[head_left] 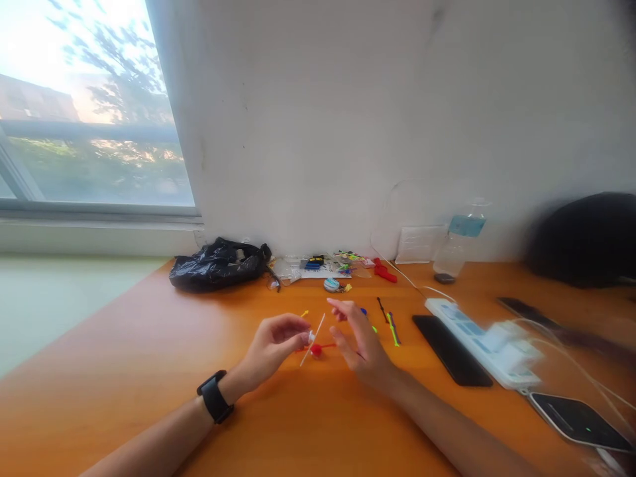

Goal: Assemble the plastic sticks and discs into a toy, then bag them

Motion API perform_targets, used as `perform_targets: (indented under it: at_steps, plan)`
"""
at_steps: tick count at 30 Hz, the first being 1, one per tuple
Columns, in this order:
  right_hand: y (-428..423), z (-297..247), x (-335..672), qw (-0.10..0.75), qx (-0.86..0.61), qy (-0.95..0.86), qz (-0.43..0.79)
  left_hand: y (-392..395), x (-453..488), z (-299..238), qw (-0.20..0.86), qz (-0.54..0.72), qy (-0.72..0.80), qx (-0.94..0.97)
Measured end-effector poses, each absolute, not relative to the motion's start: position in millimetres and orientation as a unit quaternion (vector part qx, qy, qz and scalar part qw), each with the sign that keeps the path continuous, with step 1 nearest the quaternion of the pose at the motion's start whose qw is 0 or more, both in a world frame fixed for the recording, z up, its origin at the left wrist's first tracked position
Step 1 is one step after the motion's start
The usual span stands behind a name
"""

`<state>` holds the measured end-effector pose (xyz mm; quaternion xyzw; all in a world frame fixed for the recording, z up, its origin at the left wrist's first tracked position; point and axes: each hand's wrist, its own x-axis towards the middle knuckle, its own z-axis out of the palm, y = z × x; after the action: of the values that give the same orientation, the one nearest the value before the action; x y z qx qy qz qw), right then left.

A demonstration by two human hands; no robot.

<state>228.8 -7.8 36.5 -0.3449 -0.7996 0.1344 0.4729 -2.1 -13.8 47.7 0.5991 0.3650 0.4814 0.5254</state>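
My left hand [275, 348], with a black watch on its wrist, is pinched shut on a thin white stick [314, 338] that slants up over the orange table [149, 371]. A small red piece [317, 350] with a red rod lies on the table just below the stick, between both hands. My right hand [358, 338] is open, fingers stretched out and apart, right beside the stick and holding nothing. A small yellow piece [305, 313] lies just beyond my left hand.
A black plastic bag [218, 264] and several small colourful parts [342, 265] lie by the wall. Coloured sticks [392, 327] rest right of my right hand. A black phone [451, 349], a white power strip [484, 341], a second phone [579, 421] and a water bottle [460, 245] stand to the right.
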Motion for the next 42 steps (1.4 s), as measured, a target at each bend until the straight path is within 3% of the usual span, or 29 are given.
perform_targets:
  at_steps: [5,9,11,17,42]
  plan:
    - [-9,35,235,0.473,-0.344,-0.789,0.189,-11,-3,46,0.528,0.498,0.376,0.576]
    - [-6,33,238,0.33,-0.298,-0.821,0.357,-12,-3,47,0.527,0.512,0.377,0.564]
    - [-4,31,238,0.316,-0.273,-0.815,0.402,-12,-3,47,0.527,0.516,0.378,0.559]
    - [2,25,239,0.396,-0.31,-0.787,0.356,-8,-3,45,0.505,0.533,0.385,0.559]
    - [-2,27,238,0.392,-0.356,-0.782,0.329,-3,-6,48,0.489,0.504,0.432,0.566]
